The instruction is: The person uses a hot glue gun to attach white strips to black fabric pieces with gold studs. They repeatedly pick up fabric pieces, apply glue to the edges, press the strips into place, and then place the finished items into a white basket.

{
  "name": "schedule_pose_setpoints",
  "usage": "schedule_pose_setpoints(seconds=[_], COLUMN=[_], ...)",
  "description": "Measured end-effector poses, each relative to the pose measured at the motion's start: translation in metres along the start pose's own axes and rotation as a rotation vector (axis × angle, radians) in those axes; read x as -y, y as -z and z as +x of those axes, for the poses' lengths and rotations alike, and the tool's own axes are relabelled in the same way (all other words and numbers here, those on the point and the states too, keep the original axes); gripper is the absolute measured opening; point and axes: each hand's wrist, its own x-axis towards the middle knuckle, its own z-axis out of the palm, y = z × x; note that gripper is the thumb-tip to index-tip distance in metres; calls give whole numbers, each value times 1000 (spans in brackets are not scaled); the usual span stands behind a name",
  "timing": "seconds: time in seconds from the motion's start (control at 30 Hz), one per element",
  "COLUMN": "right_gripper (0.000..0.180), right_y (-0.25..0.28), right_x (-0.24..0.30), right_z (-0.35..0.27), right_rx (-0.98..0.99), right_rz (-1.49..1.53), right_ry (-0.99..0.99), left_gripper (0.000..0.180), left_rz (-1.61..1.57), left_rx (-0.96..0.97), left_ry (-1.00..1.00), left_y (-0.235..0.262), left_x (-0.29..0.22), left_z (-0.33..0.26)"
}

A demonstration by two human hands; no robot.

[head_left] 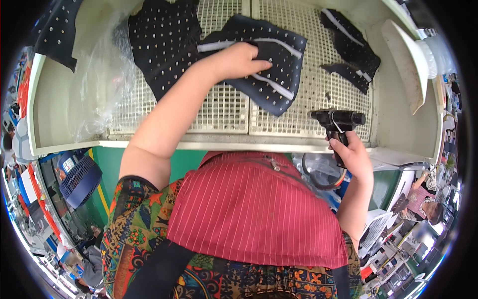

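My left hand (238,61) rests on a black fabric piece (281,42) dotted with small shiny studs and crossed by white strips. Its fingers are curled against the cloth, with one digit pointing right; what the fingertips grip is partly hidden. In my right hand (354,154) is a black pistol-grip gun (339,119), held by its handle near the front edge of the tray. A clear tie or thin tube loops around the gun's body. Below the handle, a dark hose (321,185) curves down.
A pale, grid-floored tray (234,119) lies before me. More studded black cloth is at left (162,45) and right (351,45). Clear plastic film (102,94) covers the left side. A pale curved panel (406,67) stands right; a blue fan (79,179) is below left. Another person (423,204) is far right.
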Motion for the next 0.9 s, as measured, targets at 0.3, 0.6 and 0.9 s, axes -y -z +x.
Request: schedule_pose_setpoints(seconds=[0.3,0.6,0.9], right_gripper=[22,32,41], right_y=[23,52,39], right_x=[-65,-95,11], right_z=[43,51,26], right_rx=[-59,-158,-1], right_rz=[176,-274,-745], right_ry=[-90,162,192], left_gripper=[25,29,32], left_rz=[-946,-1180,-860], left_rx=[-300,-669,-1181], left_ry=[-198,-360,-474], left_y=[23,33,17], left_x=[-35,-65,-57], left_z=[-56,-155,-301])
